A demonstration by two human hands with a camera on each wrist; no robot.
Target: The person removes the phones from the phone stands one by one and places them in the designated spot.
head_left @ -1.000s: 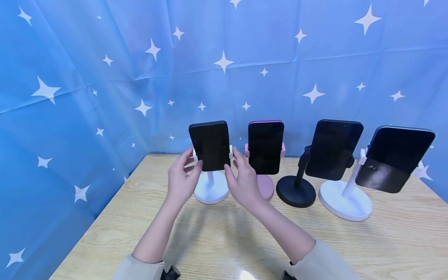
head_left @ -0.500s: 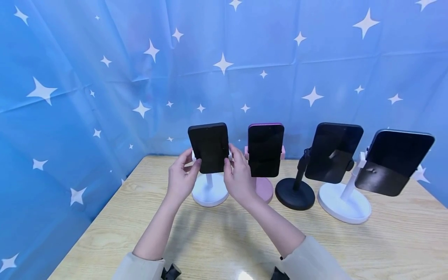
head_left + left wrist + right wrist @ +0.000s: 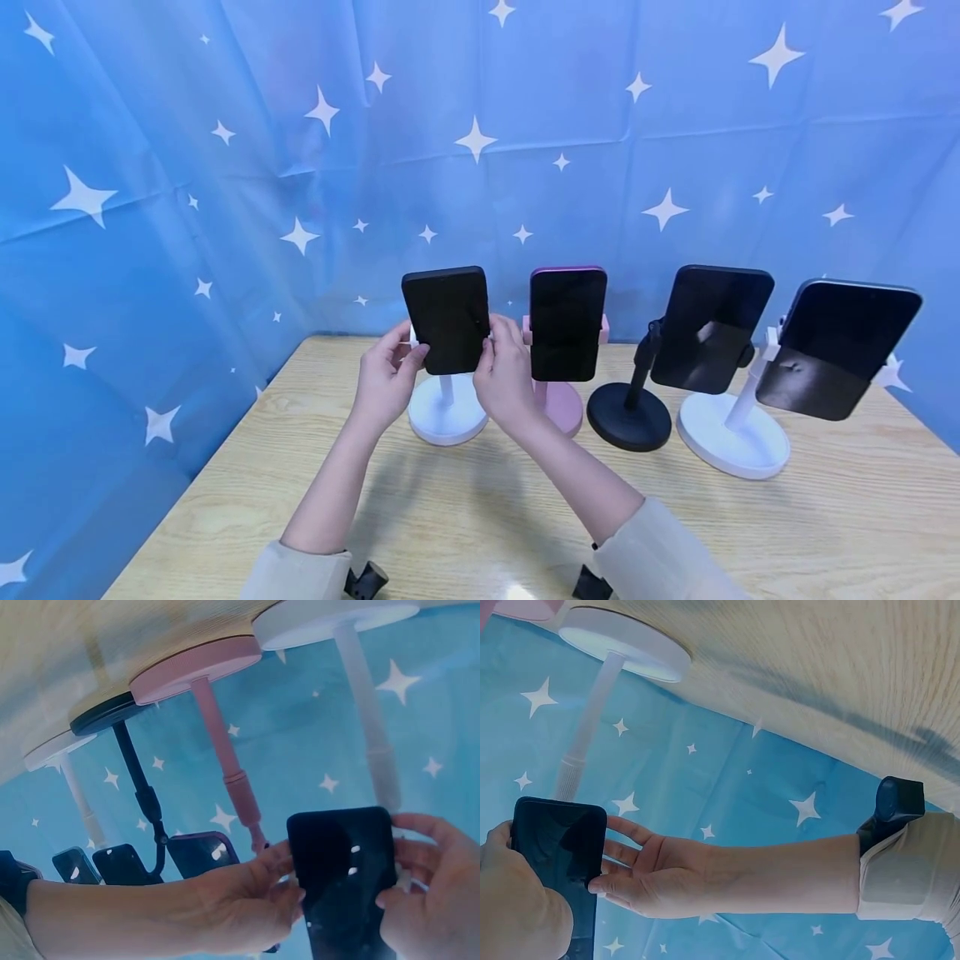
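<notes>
At the leftmost white stand (image 3: 447, 425), left hand (image 3: 382, 382) and right hand (image 3: 510, 383) grip the phone (image 3: 450, 317) from opposite sides, probably for balance.

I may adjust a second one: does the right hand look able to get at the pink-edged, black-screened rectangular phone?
Probably yes. The right hand is close beside the pink-edged phone, with nothing visible between them, though it would likely first have to release the black-framed rectangular phone.
</notes>
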